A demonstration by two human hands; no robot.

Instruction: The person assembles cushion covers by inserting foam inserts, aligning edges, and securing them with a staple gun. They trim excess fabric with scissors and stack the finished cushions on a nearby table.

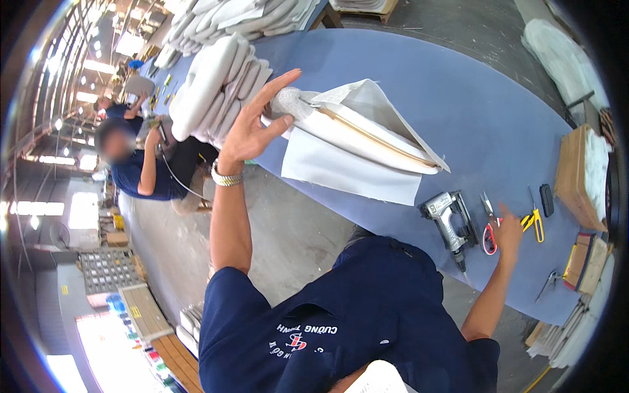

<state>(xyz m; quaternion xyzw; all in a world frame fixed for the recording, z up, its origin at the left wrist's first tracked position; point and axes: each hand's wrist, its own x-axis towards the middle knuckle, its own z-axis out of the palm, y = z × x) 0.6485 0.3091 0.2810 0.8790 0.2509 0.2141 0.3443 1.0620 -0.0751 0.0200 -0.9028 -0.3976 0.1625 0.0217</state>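
On the blue table lies a long padded piece (377, 139), a foam-like strip wrapped in pale grey fabric with a tan strip along it. One fabric flap (350, 167) spreads flat on the near side, and another stands up on the far side. My left hand (255, 128) rests at its rounded left end, fingers stretched and thumb apart. Over at the right, my right hand (508, 234) is closed at the handles of red-and-white scissors (489, 239), partly covering them. A silver staple gun (451, 223) lies left of the scissors.
Yellow-handled snips (537, 226), a black block (546, 200) and small pliers (549, 283) lie at the right. Beyond stands a cardboard box (576, 177) with white filling. Grey cushions (213, 92) are stacked behind my left hand. A co-worker (147, 164) sits at the left.
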